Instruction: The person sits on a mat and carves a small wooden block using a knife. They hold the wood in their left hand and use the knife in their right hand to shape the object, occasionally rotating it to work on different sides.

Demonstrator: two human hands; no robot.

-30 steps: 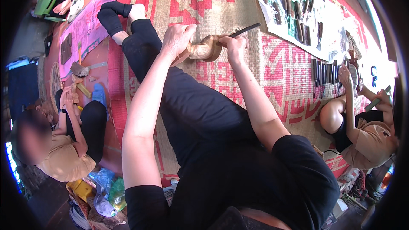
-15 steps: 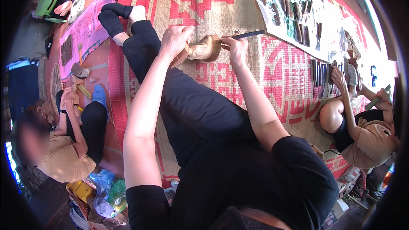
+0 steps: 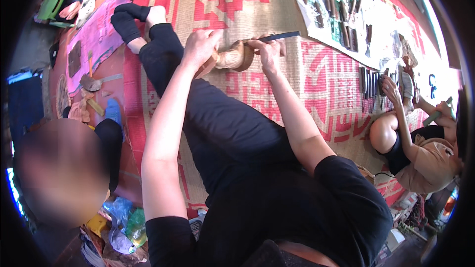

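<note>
Woven matting with red patterns (image 3: 277, 10) covers the floor. Over it, between the two hands, sits a wooden carving (image 3: 230, 59), near the dark trousers (image 3: 232, 113); what bears its weight I cannot tell. The left hand (image 3: 199, 48) is clamped on the carving's left end. The right hand (image 3: 268, 54) is closed on a dark flat bar (image 3: 287, 35) that juts out to the right, its inner end by the carving's right rim; contact there is too small to tell. Farther right, a white sheet (image 3: 383, 29) bears many handled tools (image 3: 345, 12), and a co-worker (image 3: 430, 163) reaches to a row of dark tools (image 3: 371, 83). Leftward lie a pink cloth (image 3: 106, 24) and a blue slipper (image 3: 114, 111), near another person (image 3: 64, 173).
</note>
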